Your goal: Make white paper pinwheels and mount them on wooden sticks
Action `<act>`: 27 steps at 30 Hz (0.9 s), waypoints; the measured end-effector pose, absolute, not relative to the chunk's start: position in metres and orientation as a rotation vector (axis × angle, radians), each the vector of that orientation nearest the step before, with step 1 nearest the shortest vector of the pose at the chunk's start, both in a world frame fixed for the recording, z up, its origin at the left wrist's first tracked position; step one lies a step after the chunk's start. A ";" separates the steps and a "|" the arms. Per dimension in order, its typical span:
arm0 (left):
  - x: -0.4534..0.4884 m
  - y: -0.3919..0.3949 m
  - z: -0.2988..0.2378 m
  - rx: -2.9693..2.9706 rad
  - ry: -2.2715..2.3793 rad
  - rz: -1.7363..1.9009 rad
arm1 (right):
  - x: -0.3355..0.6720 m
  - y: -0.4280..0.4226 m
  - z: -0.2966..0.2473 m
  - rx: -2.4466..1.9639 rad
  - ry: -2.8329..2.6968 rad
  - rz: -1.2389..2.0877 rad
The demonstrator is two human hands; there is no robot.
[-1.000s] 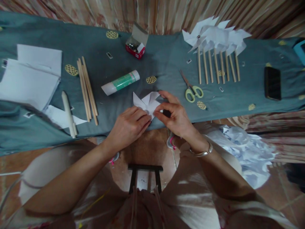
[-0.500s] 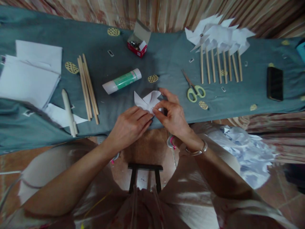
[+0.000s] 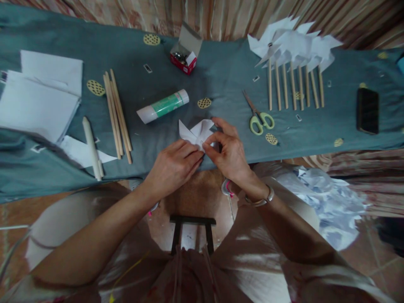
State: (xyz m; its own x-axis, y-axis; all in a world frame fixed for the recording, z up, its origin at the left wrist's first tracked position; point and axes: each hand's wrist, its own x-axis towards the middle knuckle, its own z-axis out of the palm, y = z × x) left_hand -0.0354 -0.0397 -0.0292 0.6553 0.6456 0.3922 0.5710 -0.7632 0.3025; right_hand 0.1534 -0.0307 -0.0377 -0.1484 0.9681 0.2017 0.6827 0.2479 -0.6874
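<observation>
A white paper pinwheel (image 3: 196, 133), its points folded inward, lies near the table's front edge between my hands. My left hand (image 3: 174, 165) is closed on its lower left side, the fingertips partly hidden against the paper. From the right, my right hand (image 3: 229, 151) pinches a folded point close to the pinwheel's middle with thumb and index finger; its other fingers curl behind the paper. Whether a pin sits in that pinch is too small to tell. Just beyond the pinwheel lies a glue stick (image 3: 164, 106) with a green label.
Scissors (image 3: 259, 115) with green handles lie to the right, below finished pinwheels (image 3: 296, 46) on sticks. A red box (image 3: 183, 59) of small metal pieces stands open at the back. Leftward are wooden sticks (image 3: 116, 115), a white pen-shaped tool (image 3: 91, 145) and paper sheets (image 3: 38, 101). A phone (image 3: 368, 110) lies far right.
Both hands keep their hold on the pinwheel with hardly any movement. The view has shifted very slightly.
</observation>
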 end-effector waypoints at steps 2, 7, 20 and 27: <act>-0.035 -0.040 -0.029 2.714 1.008 0.722 | 0.153 -0.031 -0.037 -1.508 -1.899 0.582; -0.035 -0.040 -0.029 2.686 1.031 0.653 | 0.154 -0.032 -0.037 -1.506 -1.916 0.563; -0.035 -0.040 -0.030 2.721 1.020 0.683 | 0.159 -0.031 -0.045 -1.454 -1.934 0.594; -0.035 -0.040 -0.029 2.698 1.033 0.652 | 0.156 -0.034 -0.042 -1.435 -2.024 0.547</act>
